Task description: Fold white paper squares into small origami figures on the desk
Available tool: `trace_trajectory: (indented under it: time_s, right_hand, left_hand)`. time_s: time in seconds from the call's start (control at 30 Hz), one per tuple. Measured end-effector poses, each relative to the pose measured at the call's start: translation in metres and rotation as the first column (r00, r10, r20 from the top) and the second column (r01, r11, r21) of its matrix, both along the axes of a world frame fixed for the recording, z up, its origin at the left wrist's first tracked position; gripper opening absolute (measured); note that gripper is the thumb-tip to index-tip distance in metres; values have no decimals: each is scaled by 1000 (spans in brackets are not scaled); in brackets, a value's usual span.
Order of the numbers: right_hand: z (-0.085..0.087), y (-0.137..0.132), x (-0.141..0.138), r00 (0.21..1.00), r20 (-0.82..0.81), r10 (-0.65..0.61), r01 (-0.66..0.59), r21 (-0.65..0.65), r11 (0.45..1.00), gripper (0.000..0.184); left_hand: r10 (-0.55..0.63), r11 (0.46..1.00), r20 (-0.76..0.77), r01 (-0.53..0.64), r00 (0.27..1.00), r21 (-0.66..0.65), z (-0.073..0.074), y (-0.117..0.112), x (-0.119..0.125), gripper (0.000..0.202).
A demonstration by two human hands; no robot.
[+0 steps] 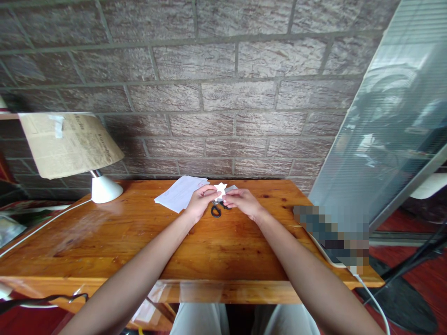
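Paper is what both hands are busy with. The left hand point(199, 201) and the right hand point(242, 201) meet over the far middle of the shiny orange-brown wooden table point(209, 251). Between them they hold up a small white paper shape point(220, 188), just above the table top. The fingers of both hands are curled in, and the fingertips pinch the low edges of the shape, one hand on each side.

I think the small white paper shape is very light and thin. It looks floppy, and it could bend or tear if pulled hard. It is best held softly by its edges with the fingertips, as it is now.

Right under the hands lie black-handled metal scissors point(216, 210), flat on the wood. Nobody touches them. Just to the left lies a stack of plain white paper sheets point(178, 193), close to the left hand. Farther left stands a white table lamp with a printed paper shade point(70, 144), and its thin white cord point(42, 223) runs across the table. A brown brick wall point(223, 93) is behind it all.
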State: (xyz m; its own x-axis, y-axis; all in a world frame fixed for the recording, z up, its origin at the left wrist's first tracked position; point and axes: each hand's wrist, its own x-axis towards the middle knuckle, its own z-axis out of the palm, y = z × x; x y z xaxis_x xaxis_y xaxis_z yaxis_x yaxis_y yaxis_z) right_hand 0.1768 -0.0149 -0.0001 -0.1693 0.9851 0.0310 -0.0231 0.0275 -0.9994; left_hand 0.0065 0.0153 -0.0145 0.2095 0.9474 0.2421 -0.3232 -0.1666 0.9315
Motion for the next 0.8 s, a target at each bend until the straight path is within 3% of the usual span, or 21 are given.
trace_trajectory:
  time_s: [0.2, 0.5, 0.7, 0.8]
  right_hand:
    - [-1, 0, 1, 996, 75, 48, -48, 7, 999, 29]
    - [2, -1, 2, 998, 57, 32, -31, -15, 999, 32]
    - [-1, 0, 3, 995, 91, -42, 41, 22, 999, 28]
    - [9, 11, 26, 965, 223, -141, 147, -8, 989, 22]
  left_hand:
    - [-8, 994, -194, 29, 981, 101, 3, 4, -10, 34]
    - [-133, 991, -95, 131, 987, -21, -2, 11, -19, 43]
    - [-121, 990, -100, 113, 988, -86, -4, 10, -15, 51]
    - [-69, 994, -120, 59, 990, -88, -6, 11, -13, 59]
